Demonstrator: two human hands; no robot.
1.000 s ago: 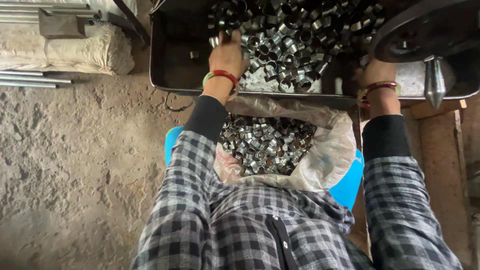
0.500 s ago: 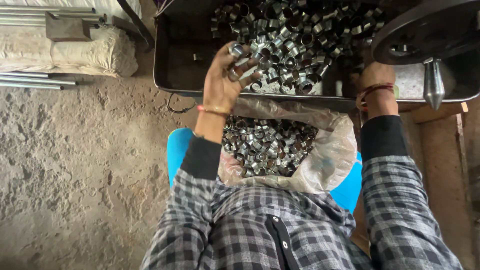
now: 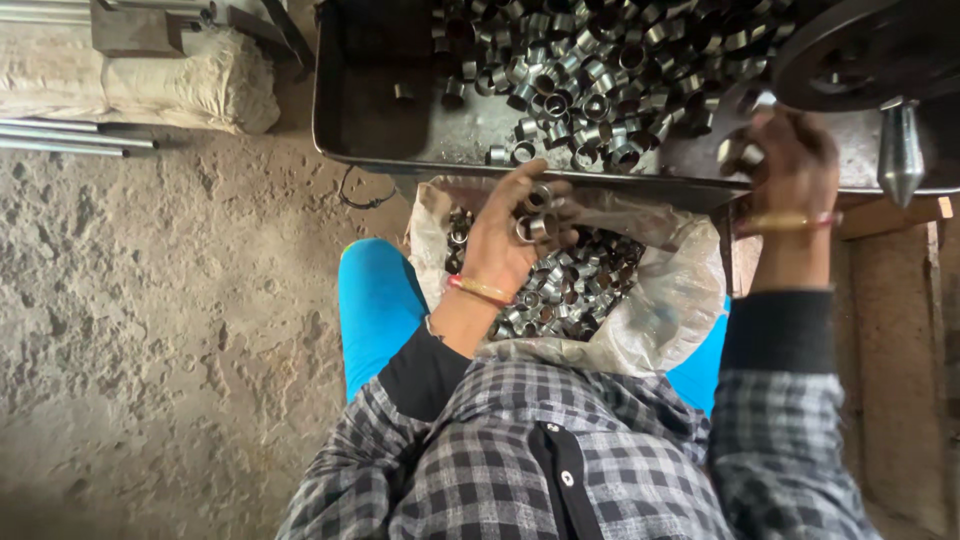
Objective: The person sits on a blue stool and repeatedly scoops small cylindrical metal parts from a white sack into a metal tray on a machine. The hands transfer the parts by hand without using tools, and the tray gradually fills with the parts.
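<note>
Your left hand (image 3: 510, 235) hovers over the open sack (image 3: 660, 300) between your knees, fingers curled loosely around a few short metal rings (image 3: 535, 215); the grip is cupped, not a tight fist, and the rings show between thumb and fingertips. More of the same rings (image 3: 570, 285) fill the sack below the hand, piled up to near its rolled-down rim. The sack sits in a blue tub (image 3: 375, 300), whose edge shows on both sides of it.

Your right hand (image 3: 790, 160) is up at the near edge of the metal tray (image 3: 400, 130), fingers bent over the tray lip beside one or two rings (image 3: 745, 155). It's blurred, so can't tell if it actually grips any. The tray holds a big heap of rings (image 3: 590, 70), mostly in its middle and far part; the left end is mostly bare.

A dark round wheel (image 3: 865, 45) hangs over the tray's right end, with a pointed metal handle (image 3: 900, 150) just beside your right hand. Left of the tray, on the rough concrete floor (image 3: 150, 330), a filled white sack (image 3: 140, 85) and some thin metal rods (image 3: 60, 140).
</note>
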